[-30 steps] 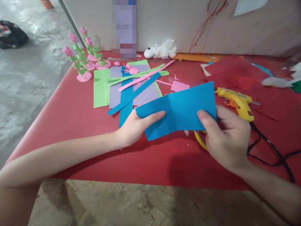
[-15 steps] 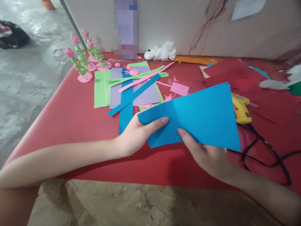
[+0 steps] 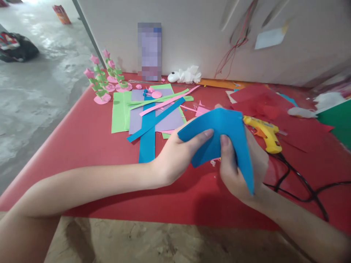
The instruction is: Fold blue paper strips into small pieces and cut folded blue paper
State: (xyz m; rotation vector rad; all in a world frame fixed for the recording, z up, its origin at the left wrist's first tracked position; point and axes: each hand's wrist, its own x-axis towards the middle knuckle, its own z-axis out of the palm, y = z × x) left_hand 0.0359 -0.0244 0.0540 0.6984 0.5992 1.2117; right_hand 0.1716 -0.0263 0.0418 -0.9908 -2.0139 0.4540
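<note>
Gripping blue paper sheet (image 3: 219, 128) bent between both hands above table (image 3: 90, 135) | left hand (image 3: 178, 155) pinches its left end | right hand (image 3: 238, 168) pinches its right half

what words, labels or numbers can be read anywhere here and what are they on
None can be read.
The tall purple box against the wall is pixelated, so any print on it is illegible.
The yellow glue gun shows dark marks on its barrel, too small to read.
The small orange carton on the floor is too blurred to read.
The folded blue paper sheet, held by the left hand and right hand, is blank.
</note>
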